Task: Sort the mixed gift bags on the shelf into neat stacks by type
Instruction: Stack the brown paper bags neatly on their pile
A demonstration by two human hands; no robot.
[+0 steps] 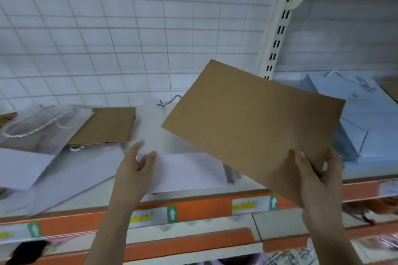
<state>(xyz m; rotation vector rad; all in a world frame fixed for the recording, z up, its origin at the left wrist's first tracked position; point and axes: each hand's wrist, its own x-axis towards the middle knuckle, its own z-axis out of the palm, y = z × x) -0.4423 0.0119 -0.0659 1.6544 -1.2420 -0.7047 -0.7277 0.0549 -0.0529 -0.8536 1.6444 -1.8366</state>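
At the centre right of the frame we hold a flat brown paper bag tilted above the shelf, our right hand pinching its lower corner, thumb on top. Our left hand grips the edge of a white bag lying at lower centre. We judge we are mid-sort: next, the brown bag belongs on the brown stack at middle left, squared to its edges. Price labels on the orange rail show arrows, but their writing is too blurred to read.
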